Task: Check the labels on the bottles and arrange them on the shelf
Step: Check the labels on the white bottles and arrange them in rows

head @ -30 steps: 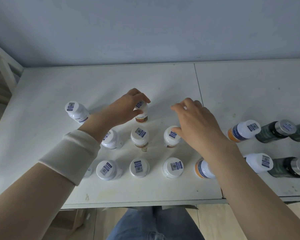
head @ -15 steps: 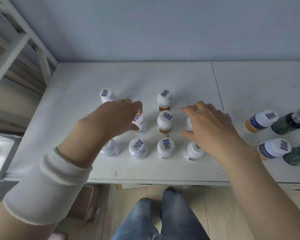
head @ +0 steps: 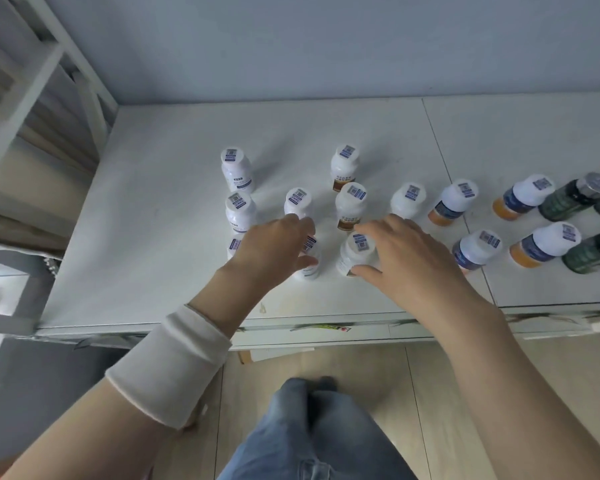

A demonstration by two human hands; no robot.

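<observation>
I see the front white bottle [head: 309, 268] standing near the front edge of the white shelf surface [head: 153, 237]. My left hand [head: 274, 249] grasps it, fingers over its cap and thumb on its side. Just beside it, my right hand [head: 406, 261] curls thumb and forefinger round the neighbouring white bottle [head: 355, 252]. More white-capped bottles [head: 350, 202] stand behind them, and orange-banded bottles [head: 530, 244] and dark green bottles [head: 568, 199] sit to the right. A white wristband [head: 174, 362] wraps my left forearm.
</observation>
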